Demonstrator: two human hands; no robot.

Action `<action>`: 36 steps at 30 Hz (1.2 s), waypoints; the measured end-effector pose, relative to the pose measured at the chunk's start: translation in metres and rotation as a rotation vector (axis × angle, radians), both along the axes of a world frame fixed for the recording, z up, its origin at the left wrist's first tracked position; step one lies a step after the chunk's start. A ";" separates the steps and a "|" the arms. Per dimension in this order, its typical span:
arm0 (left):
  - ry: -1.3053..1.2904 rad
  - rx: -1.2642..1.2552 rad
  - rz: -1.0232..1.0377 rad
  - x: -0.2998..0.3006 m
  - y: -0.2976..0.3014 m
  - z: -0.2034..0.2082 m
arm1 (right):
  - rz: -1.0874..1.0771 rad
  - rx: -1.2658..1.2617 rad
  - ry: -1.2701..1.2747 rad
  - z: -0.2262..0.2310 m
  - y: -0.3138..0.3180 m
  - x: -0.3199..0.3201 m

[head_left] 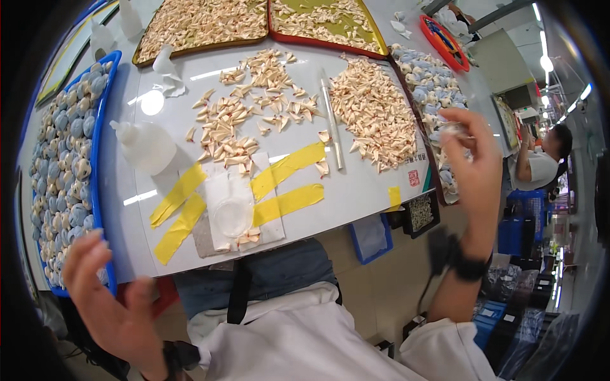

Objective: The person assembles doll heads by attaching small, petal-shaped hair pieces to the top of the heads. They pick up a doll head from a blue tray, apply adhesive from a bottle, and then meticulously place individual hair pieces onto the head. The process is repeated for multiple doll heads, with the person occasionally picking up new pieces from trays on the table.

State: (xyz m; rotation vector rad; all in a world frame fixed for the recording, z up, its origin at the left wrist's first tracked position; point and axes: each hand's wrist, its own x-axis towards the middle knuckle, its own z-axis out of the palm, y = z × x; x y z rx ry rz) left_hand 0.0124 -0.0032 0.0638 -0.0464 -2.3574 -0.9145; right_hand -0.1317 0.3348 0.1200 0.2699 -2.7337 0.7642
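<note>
My left hand (108, 305) is raised beside the near end of a blue tray (101, 184), its fingers apart and nothing visible in them. Small round blue-and-cream figures (67, 152) fill that tray. On the right, my right hand (473, 155) hovers above a dark-edged tray of similar figures (429, 79). Its thumb and fingers are curled together around something small and pale that I cannot make out. Between my hands, a small round clear dish (233, 217) rests on a white pad (272, 232). A few pointed cream pieces (249, 238) lie at its near edge.
Loose piles of pointed cream pieces (372, 114) cover the table, with a pen-like stick (332, 127) between them. Yellow tape strips (289, 206) flank the pad. A white squeeze bottle (145, 147) stands left. Trays (203, 28) line the back. Another person (540, 162) sits far right.
</note>
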 end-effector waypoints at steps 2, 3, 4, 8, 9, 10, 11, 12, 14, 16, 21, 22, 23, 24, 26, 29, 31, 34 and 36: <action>-0.052 -0.102 0.118 0.002 -0.026 0.013 | 0.004 0.207 0.007 -0.007 0.054 -0.025; -0.058 -0.132 0.107 -0.001 -0.033 0.015 | -0.015 0.345 -0.028 -0.008 0.075 -0.030; -0.070 -0.168 0.103 -0.002 -0.040 0.019 | -0.026 0.479 -0.068 -0.010 0.085 -0.034; -0.140 -0.372 0.146 0.012 -0.104 0.036 | -0.112 0.468 -0.087 -0.008 0.085 -0.035; -0.146 -0.340 0.176 0.015 -0.121 0.038 | -0.130 0.470 -0.098 -0.005 0.083 -0.034; -0.190 -0.361 0.179 0.006 -0.136 0.034 | -0.172 0.495 -0.110 -0.001 0.083 -0.029; -0.233 -0.384 0.182 -0.005 -0.151 0.033 | -0.199 0.514 -0.066 0.001 0.084 -0.025; -0.283 -0.424 0.198 -0.007 -0.169 0.039 | -0.153 0.473 -0.024 0.002 0.079 -0.025; -0.410 -0.549 0.219 -0.002 -0.206 0.056 | -0.036 0.362 0.064 0.002 0.054 -0.027; -0.371 -0.246 0.144 -0.028 -0.196 0.061 | 0.158 0.153 -0.108 -0.004 0.018 -0.029; -0.525 -0.466 -0.145 -0.091 -0.137 0.051 | 0.267 0.098 -0.313 -0.020 -0.005 -0.034; -0.580 -0.501 -0.189 -0.090 -0.136 0.048 | 0.279 0.126 -0.271 -0.024 -0.010 -0.037; -0.652 -0.548 -0.155 -0.085 -0.137 0.044 | 0.290 0.155 -0.229 -0.028 -0.010 -0.039; -0.673 -0.592 -0.105 -0.086 -0.124 0.044 | 0.286 0.186 -0.188 -0.030 -0.008 -0.041; -0.673 -0.440 -0.115 -0.086 -0.120 0.051 | 0.225 0.105 -0.189 -0.032 -0.009 -0.037; -0.621 -0.317 -0.079 -0.076 -0.127 0.056 | 0.251 0.122 -0.147 -0.031 -0.009 -0.038; -0.581 -0.391 -0.051 -0.066 -0.136 0.056 | 0.245 0.139 -0.138 -0.030 -0.012 -0.036; -0.585 -0.412 -0.001 -0.055 -0.145 0.054 | 0.221 0.145 -0.109 -0.030 -0.018 -0.035; -0.630 -0.376 0.066 -0.050 -0.144 0.055 | 0.193 0.137 -0.044 -0.031 -0.018 -0.036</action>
